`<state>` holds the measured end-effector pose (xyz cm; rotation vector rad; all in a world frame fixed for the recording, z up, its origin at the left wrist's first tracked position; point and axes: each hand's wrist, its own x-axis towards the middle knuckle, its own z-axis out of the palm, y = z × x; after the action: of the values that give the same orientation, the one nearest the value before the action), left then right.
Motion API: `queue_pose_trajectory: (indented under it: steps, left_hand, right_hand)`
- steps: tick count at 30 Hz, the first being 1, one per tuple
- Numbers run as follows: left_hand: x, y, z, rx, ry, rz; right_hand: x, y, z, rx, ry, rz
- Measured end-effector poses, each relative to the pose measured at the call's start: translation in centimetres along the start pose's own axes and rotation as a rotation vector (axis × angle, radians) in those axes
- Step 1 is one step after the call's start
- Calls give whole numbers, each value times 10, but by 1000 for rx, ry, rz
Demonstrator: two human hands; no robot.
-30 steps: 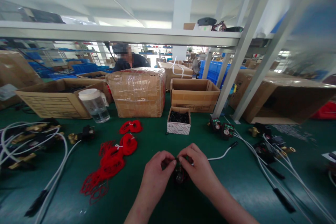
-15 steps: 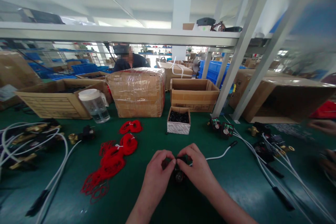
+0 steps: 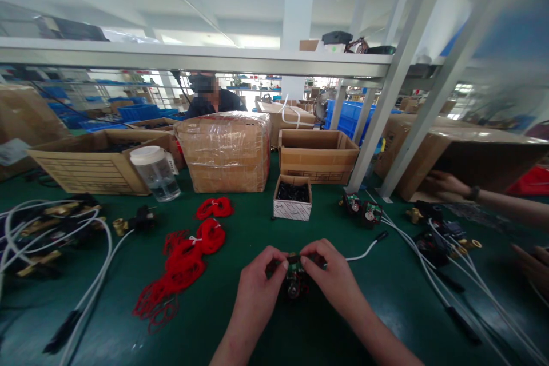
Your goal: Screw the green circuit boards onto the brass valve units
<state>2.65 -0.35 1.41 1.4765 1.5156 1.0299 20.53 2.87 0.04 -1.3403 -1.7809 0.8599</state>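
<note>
Both hands meet at a small circuit-board assembly (image 3: 294,286) low in the middle of the view. It shows a green board, dark parts and a round, shiny piece facing me. My left hand (image 3: 262,281) pinches its left side between thumb and fingers. On the opposite side my right hand (image 3: 331,274) grips it likewise, the fingertips partly hidden. A white cable (image 3: 362,253) with a black end comes out past my right hand and lies on the green table (image 3: 253,229).
Red wire bundles (image 3: 184,263) lie to the left, near valve assemblies with white cables (image 3: 100,274). Ahead stands a small box of black parts (image 3: 292,206). More board assemblies (image 3: 362,210) lie to the right, where another person's hand (image 3: 448,183) reaches into a carton (image 3: 493,148).
My right fingers have shifted slightly apart from my left, and the assembly's green board now shows between them. At right, another person's arm has moved into the carton.
</note>
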Motion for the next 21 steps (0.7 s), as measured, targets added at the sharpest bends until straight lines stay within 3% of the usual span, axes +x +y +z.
queue_pose_trajectory:
  steps: [21]
  left_hand:
    - [-4, -9, 7, -93, 25, -48]
  right_hand:
    - [-19, 9, -7, -23, -129, 6]
